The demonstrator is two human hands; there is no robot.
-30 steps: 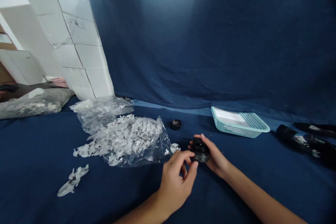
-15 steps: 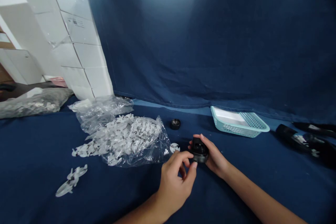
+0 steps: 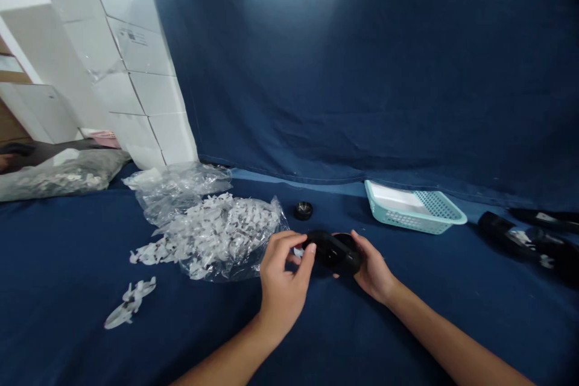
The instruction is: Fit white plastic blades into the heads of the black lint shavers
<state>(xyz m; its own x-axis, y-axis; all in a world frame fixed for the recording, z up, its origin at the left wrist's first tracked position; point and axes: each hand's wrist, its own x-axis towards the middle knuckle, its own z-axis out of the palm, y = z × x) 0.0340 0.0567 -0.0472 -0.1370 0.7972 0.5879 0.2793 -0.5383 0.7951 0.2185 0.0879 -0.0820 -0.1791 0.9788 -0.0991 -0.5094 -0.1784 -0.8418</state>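
A glossy black plastic part (image 3: 333,253), with a rounded section reaching to the left, is held between my two hands above the blue cloth. My right hand (image 3: 373,271) wraps round its right end, thumb on top. My left hand (image 3: 286,271) pinches the left tip between thumb and fingers. What the part is exactly I cannot make out. Just beyond it a small round black cup-like piece (image 3: 303,210) lies on the cloth. To the left, many white plastic pieces (image 3: 226,223) spill from a clear plastic bag (image 3: 244,268).
A light blue basket (image 3: 409,219) holding something white stands at the back right. Black items (image 3: 515,240) lie at the far right. Loose white pieces (image 3: 130,303) rest front left. A filled bag (image 3: 63,175) and stacked white boxes (image 3: 154,93) are at the left.
My left hand has moved left and slightly up, still at the black part. The part now stretches farther left, with its rounded section extending toward my left fingers.
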